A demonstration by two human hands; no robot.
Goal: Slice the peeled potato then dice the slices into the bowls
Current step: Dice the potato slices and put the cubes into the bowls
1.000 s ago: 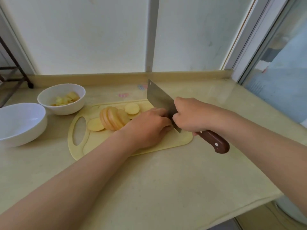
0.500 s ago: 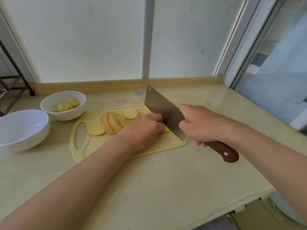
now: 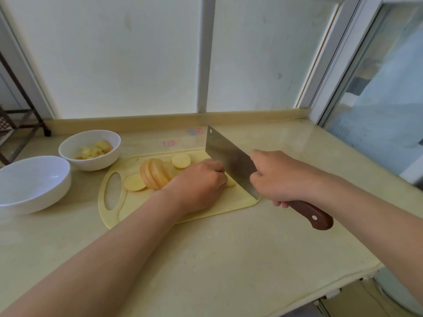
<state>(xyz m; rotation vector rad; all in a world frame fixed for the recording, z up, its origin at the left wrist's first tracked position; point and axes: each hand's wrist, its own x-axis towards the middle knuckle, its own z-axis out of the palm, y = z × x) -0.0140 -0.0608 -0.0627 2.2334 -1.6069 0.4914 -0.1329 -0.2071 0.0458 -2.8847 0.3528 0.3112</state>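
beige counter (image 3: 206,259), cutting board (image 3: 238,200). l hand (image 3: 196,184) curled over potato (image 3: 230,183), pinning it for cut; r hand (image 3: 274,177) clenched cleaver (image 3: 231,161) handle, blade against l knuckles. slices (image 3: 155,173) fanned beside.

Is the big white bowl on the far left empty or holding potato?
Empty: the large white bowl shows only bare white inside; diced potato lies in the smaller white bowl.

Left hand (image 3: 196,186) curled over potato (image 3: 230,184); right hand (image 3: 277,177) grips cleaver (image 3: 229,160).
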